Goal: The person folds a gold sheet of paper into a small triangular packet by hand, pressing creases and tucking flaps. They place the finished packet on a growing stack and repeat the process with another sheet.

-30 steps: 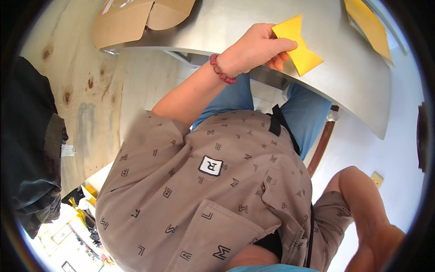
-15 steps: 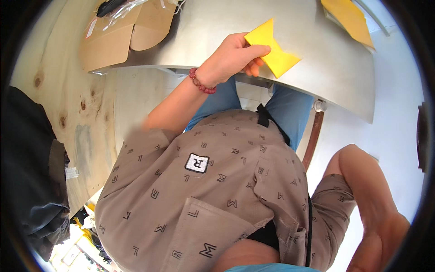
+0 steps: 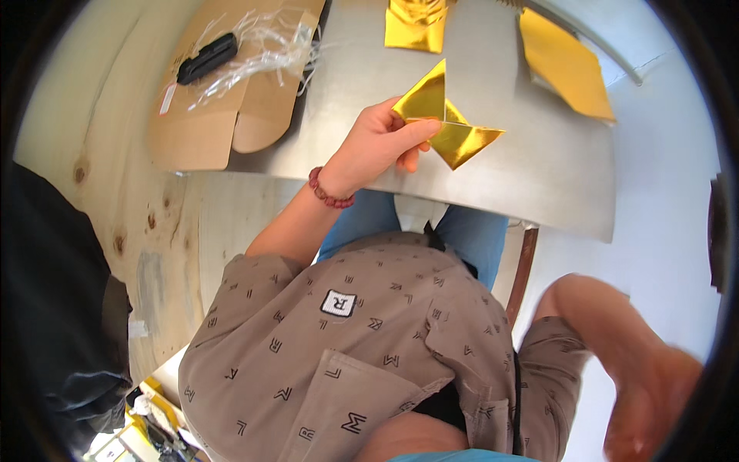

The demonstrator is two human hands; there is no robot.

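Since the earlier frame, view has tipped forward: more of the table [image 3: 539, 177] shows, plus the cardboard box and gold sheets at the far edge. Left hand [image 3: 375, 146] still on the gold paper [image 3: 446, 123], same spot near the table's front edge. Right hand has swung lower, toward the bottom right of view.

Left hand: fingers closed on the paper, thumb on top along the fold, other fingers curled under its left side. Pinch grip, narrow. Red bead bracelet [image 3: 329, 192] on the wrist.

Paper: folded into a pointed shape, one triangle standing up at the left, a flatter point running out to the right. Lower part sits on or just above the table; contact not clear.

Right hand [image 3: 654, 400]: off the table, bottom right, motion-blurred. Holds nothing visible; finger spread cannot be told from the blur.

Around it:
- Open cardboard box [image 3: 223, 100] on the table's left end, hanging over the edge; black object [image 3: 206, 58] and clear plastic wrap [image 3: 265, 46] lying on it.
- Crumpled gold sheet [image 3: 416, 23] at the far edge, centre.
- Flat gold sheet [image 3: 566, 65] at far right, well apart from the held paper.
- Brown patterned shirt [image 3: 346, 362] and jeans [image 3: 469, 231] fill the lower middle.
- Wood floor [image 3: 115, 200] at left.
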